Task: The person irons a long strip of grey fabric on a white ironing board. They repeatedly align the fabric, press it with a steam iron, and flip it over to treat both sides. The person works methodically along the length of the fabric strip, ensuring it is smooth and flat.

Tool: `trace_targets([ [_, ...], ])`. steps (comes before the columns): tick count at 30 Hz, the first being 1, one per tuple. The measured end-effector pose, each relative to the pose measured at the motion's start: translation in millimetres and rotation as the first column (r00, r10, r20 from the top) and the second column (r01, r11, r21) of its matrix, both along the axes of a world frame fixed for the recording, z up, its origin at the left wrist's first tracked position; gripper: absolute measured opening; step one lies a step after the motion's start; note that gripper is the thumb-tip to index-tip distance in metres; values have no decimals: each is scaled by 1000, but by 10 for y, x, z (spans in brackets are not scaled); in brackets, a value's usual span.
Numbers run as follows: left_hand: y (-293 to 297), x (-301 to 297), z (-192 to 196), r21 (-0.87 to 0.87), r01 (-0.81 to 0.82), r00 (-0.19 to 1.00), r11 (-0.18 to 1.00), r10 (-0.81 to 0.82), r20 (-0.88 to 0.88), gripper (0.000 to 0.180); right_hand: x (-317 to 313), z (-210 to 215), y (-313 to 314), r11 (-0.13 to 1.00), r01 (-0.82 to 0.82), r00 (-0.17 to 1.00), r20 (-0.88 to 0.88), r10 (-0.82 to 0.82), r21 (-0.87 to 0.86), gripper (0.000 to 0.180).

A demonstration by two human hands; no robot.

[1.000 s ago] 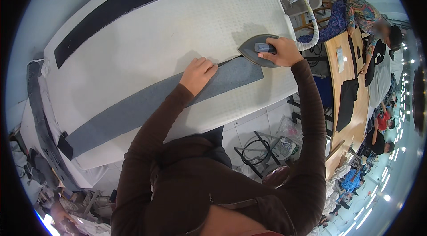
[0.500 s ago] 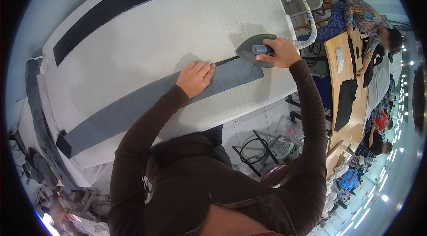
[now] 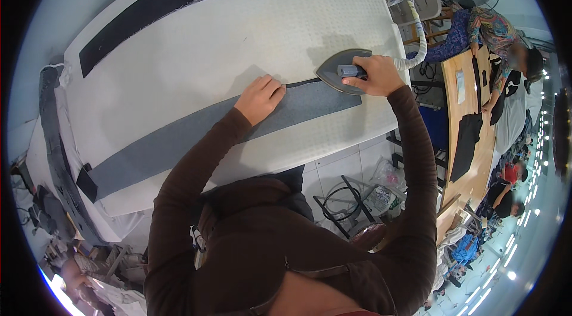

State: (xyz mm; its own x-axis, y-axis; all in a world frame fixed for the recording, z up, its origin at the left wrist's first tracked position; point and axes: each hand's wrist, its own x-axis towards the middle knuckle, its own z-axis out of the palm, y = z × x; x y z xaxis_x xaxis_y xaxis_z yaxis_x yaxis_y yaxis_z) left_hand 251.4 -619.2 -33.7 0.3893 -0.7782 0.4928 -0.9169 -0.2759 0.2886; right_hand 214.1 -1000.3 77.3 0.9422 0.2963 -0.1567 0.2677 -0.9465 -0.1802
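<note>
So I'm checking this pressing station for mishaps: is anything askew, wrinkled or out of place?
Nothing stands out. The grey fabric strip lies flat on the white pressing table, left hand flat on it, right hand gripping the iron at its end. A black strip lies apart, straight.

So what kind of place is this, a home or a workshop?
Most likely a garment workshop. The right hand grips a steam iron with a hose on a padded pressing table, the left hand flattens a long grey fabric strip, and other people work at a wooden table nearby.
</note>
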Motion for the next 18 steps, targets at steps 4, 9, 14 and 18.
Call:
trace_targets([
  [4, 82, 1, 14, 41, -4, 1000, 999, 3, 15, 24, -3, 0, 83, 1000, -3, 1000, -23, 3, 11, 69],
  [9, 157, -17, 18, 51, -16, 1000, 999, 15, 23, 23, 1, -9, 193, 999, -25, 1000, -9, 25, 37, 69],
  [14, 221, 0, 16, 19, -8, 1000, 1000, 8, 16, 26, 0, -15, 294, 998, -44, 999, 7, 44, 50, 65],
  [18, 287, 1, 23, 34, -9, 1000, 999, 9, 12, 25, -3, -22, 378, 995, -63, 998, 20, 61, 78, 65],
])
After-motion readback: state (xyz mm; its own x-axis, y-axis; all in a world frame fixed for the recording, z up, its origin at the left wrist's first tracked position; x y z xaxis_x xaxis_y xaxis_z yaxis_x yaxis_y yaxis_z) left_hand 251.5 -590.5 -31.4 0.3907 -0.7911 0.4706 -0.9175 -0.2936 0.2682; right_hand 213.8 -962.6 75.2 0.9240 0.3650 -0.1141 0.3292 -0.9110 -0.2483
